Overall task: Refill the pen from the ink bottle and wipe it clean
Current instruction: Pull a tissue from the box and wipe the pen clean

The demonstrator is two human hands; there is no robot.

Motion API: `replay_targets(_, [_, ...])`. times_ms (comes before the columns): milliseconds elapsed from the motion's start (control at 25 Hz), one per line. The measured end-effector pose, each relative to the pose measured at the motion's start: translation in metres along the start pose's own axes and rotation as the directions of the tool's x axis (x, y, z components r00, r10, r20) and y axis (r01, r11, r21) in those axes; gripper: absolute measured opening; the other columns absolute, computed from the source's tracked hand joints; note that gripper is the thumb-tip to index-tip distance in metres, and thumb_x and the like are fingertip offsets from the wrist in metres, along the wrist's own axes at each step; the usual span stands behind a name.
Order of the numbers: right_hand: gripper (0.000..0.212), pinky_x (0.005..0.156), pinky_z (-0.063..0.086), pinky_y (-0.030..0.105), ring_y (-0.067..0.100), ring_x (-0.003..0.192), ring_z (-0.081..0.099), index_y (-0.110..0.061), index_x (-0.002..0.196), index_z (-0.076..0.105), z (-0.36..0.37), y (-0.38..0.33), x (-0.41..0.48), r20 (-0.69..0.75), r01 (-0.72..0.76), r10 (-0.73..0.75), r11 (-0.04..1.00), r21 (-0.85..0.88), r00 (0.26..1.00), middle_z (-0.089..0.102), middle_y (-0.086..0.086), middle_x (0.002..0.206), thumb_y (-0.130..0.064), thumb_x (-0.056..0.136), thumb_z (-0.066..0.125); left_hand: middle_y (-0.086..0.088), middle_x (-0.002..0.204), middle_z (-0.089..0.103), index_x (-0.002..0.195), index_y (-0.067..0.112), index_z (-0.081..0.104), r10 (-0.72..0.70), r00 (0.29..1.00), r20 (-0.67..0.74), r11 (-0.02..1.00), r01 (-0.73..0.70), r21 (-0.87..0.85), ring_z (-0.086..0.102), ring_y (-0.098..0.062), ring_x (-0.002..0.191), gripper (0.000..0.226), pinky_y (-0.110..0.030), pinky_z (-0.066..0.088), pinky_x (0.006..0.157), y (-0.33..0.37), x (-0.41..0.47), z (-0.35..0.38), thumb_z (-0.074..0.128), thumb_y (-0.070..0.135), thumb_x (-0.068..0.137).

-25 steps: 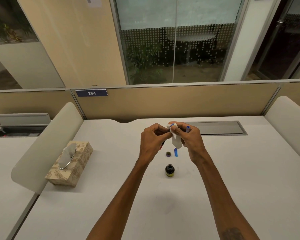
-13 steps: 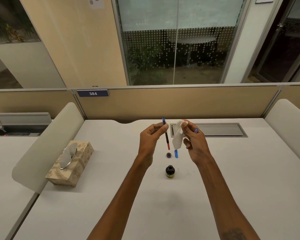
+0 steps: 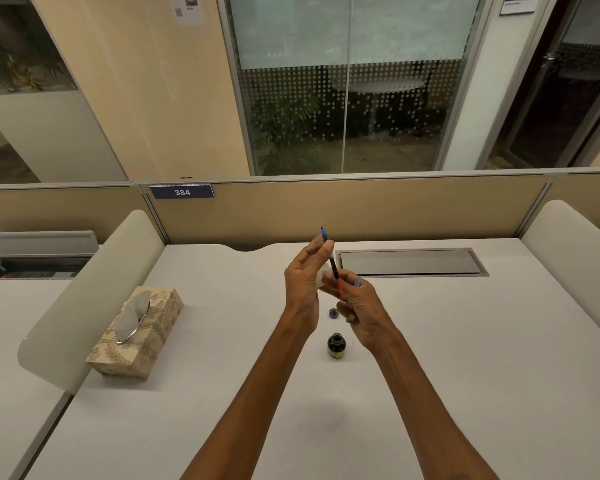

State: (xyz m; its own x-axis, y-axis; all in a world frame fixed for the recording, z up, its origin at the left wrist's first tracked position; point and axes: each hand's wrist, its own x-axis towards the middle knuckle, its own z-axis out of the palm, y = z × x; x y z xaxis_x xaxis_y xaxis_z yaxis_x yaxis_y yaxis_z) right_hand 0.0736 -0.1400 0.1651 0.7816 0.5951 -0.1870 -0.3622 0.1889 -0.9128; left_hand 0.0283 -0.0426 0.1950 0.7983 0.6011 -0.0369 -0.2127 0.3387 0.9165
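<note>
Above the desk [image 3: 465,341], we pinch the pen's inner section [image 3: 332,263] in our left hand [image 3: 303,282], blue nib end up, red tail down; our right hand [image 3: 359,306] closes on a white tissue [image 3: 324,280] beside it. Wiping well likely means drawing the tissue along the slim shaft without tipping it; the uncapped ink bottle [image 3: 335,346] stands below, its cap [image 3: 333,313] just behind.

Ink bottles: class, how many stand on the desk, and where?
1. The ink bottle stands open and upright on the white desk, between the forearms, nearer than its loose cap. None seems hidden.
</note>
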Motion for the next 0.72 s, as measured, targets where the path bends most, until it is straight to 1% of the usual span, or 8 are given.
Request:
replay_targets(80, [0.031, 0.041, 0.028, 0.020, 0.015, 0.085, 0.066, -0.019, 0.094, 0.072, 0.005, 0.001, -0.003, 0.031, -0.044, 0.046, 0.996, -0.073, 0.998, 0.074, 0.008, 0.095, -0.039, 0.070, 0.075, 0.009, 0.102, 0.076, 0.110, 0.015, 0.075, 0.005, 1.000, 0.013, 1.000, -0.005, 0.009, 0.062, -0.017, 0.115, 0.047, -0.047, 0.039, 0.110, -0.002, -0.001, -0.001, 0.075, 0.039, 0.070])
replay_targets(200, [0.022, 0.048, 0.031, 0.024, 0.013, 0.074, 0.059, -0.020, 0.088, 0.076, 0.003, 0.004, 0.001, 0.028, -0.091, 0.095, 0.990, -0.108, 0.995, 0.069, 0.007, 0.085, -0.037, 0.074, 0.076, 0.007, 0.109, 0.076, 0.102, 0.024, 0.078, 0.008, 0.999, 0.041, 1.000, -0.009, 0.028, 0.065, -0.021, 0.117, 0.031, -0.056, 0.043, 0.108, -0.005, 0.000, -0.004, 0.075, 0.039, 0.076])
replay_targets(280, [0.011, 0.053, 0.035, 0.027, 0.016, 0.069, 0.057, -0.018, 0.088, 0.076, 0.002, 0.005, 0.003, 0.000, -0.110, 0.110, 0.988, -0.108, 0.994, 0.069, 0.008, 0.081, -0.028, 0.085, 0.072, 0.004, 0.108, 0.076, 0.104, 0.023, 0.078, 0.018, 0.999, 0.041, 0.998, -0.020, 0.063, 0.068, -0.021, 0.113, 0.024, -0.060, 0.047, 0.102, -0.007, -0.001, -0.004, 0.074, 0.035, 0.083])
replay_targets(360, [0.009, 0.055, 0.037, 0.028, 0.015, 0.061, 0.054, -0.017, 0.090, 0.074, 0.003, 0.003, 0.005, -0.015, -0.125, 0.124, 0.986, -0.113, 0.992, 0.070, 0.007, 0.076, -0.024, 0.086, 0.072, 0.001, 0.106, 0.077, 0.107, 0.018, 0.077, 0.013, 1.000, 0.025, 0.996, -0.015, 0.091, 0.070, -0.020, 0.109, 0.027, -0.059, 0.050, 0.099, -0.007, -0.002, -0.004, 0.074, 0.032, 0.085])
replay_targets(480, [0.037, 0.052, 0.029, 0.027, 0.009, 0.044, 0.042, -0.015, 0.093, 0.071, 0.002, -0.001, 0.003, 0.019, -0.130, 0.136, 0.976, -0.176, 0.991, 0.060, -0.002, 0.053, -0.037, 0.065, 0.080, -0.004, 0.109, 0.076, 0.109, 0.012, 0.076, 0.007, 0.999, 0.036, 0.999, -0.009, 0.053, 0.070, -0.022, 0.109, 0.040, -0.053, 0.053, 0.097, -0.006, -0.003, -0.005, 0.074, 0.038, 0.078])
replay_targets(520, [0.041, 0.051, 0.025, 0.026, 0.009, 0.042, 0.040, -0.015, 0.095, 0.071, 0.000, -0.001, 0.004, 0.034, -0.126, 0.136, 0.970, -0.207, 0.990, 0.059, -0.002, 0.052, -0.039, 0.064, 0.082, -0.005, 0.112, 0.075, 0.109, 0.010, 0.074, 0.001, 0.999, 0.044, 1.000, -0.001, 0.006, 0.070, -0.022, 0.110, 0.040, -0.053, 0.054, 0.096, -0.005, 0.000, -0.007, 0.071, 0.037, 0.079])
replay_targets(640, [0.045, 0.049, 0.024, 0.024, 0.008, 0.046, 0.041, -0.014, 0.104, 0.067, -0.009, -0.001, 0.003, 0.014, -0.105, 0.111, 0.970, -0.220, 0.994, 0.072, 0.001, 0.077, -0.041, 0.072, 0.082, -0.003, 0.110, 0.075, 0.108, 0.008, 0.069, -0.007, 0.999, 0.036, 0.974, 0.015, -0.228, 0.070, -0.020, 0.109, 0.024, -0.047, 0.048, 0.104, -0.001, 0.012, -0.012, 0.061, 0.023, 0.091])
replay_targets(720, [0.033, 0.048, 0.029, 0.025, 0.009, 0.052, 0.047, -0.012, 0.105, 0.062, -0.014, -0.001, 0.003, -0.062, -0.139, 0.130, 0.975, -0.174, 0.990, 0.072, 0.004, 0.090, -0.036, 0.085, 0.073, -0.001, 0.099, 0.076, 0.102, 0.010, 0.068, -0.011, 1.000, -0.006, 0.936, 0.009, -0.351, 0.073, -0.020, 0.102, 0.015, -0.041, 0.039, 0.113, 0.001, 0.018, -0.015, 0.056, 0.016, 0.096])
